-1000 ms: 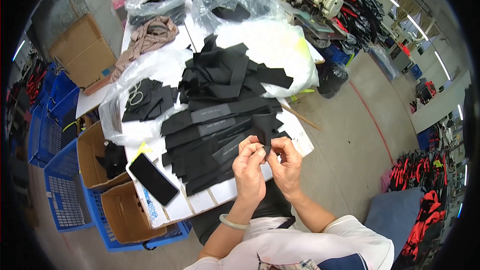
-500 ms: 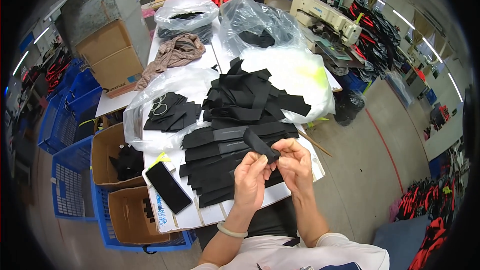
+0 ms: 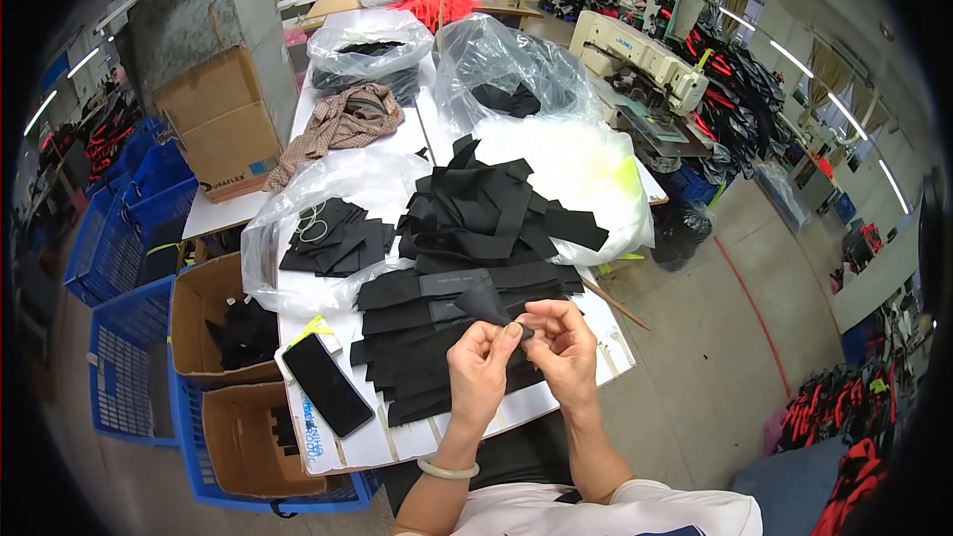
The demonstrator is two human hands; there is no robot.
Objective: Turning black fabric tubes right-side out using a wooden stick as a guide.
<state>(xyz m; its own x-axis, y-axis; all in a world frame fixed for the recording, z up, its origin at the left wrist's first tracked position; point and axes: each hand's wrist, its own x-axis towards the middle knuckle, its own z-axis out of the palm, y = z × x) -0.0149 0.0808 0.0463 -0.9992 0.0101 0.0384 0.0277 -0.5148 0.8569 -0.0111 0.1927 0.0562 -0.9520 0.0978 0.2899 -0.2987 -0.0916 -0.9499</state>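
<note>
Between my two hands is a black fabric strip [image 3: 482,304], held up over the near part of the table. My left hand [image 3: 480,365] pinches it with thumb and fingers. My right hand [image 3: 562,345] grips its near end close beside the left fingertips. Beneath and beyond them, black fabric strips [image 3: 407,349] lie in overlapping rows, some with a grey printed patch. A loose heap of black strips [image 3: 476,201] rises behind these rows. To the left, a stack of black fabric pieces [image 3: 342,243] with a pale cord loop rests on clear plastic.
A black phone [image 3: 328,384] lies at the table's near left corner. Cardboard boxes [image 3: 238,457] in blue crates [image 3: 129,362] stand left of the table. Plastic bags [image 3: 511,65] and a checked cloth [image 3: 347,124] sit farther back. A sewing machine [image 3: 635,55] stands at back right.
Both hands have moved slightly left and down in the picture with the strip. Its raised part now leans farther left, and its near end is bent between my fingers.
</note>
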